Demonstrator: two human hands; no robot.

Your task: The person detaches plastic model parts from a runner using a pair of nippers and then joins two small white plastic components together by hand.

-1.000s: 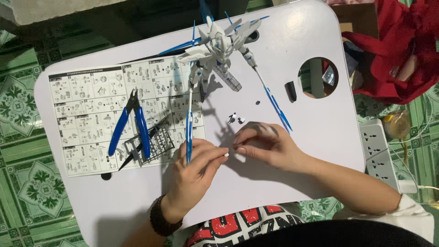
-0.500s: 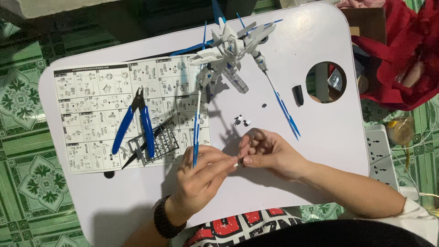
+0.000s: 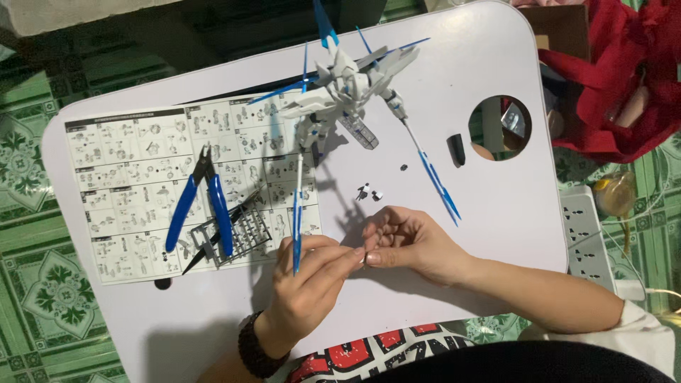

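The white robot model (image 3: 347, 89) stands mostly built, while both hands' (image 3: 312, 280) (image 3: 411, 245) fingers pinch together on a tiny part (image 3: 362, 259), loose bits (image 3: 369, 193) waiting.

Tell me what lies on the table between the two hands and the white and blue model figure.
Between the left hand and right hand, meeting fingertip to fingertip, and the model figure lie a few small loose parts. A long blue and white blade piece runs from the figure down past the left hand's fingers. Nothing taller blocks the way.

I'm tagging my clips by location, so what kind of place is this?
Likely a home hobby spot on the floor: a small white lap table over green patterned floor tiles, with a power strip beside it.
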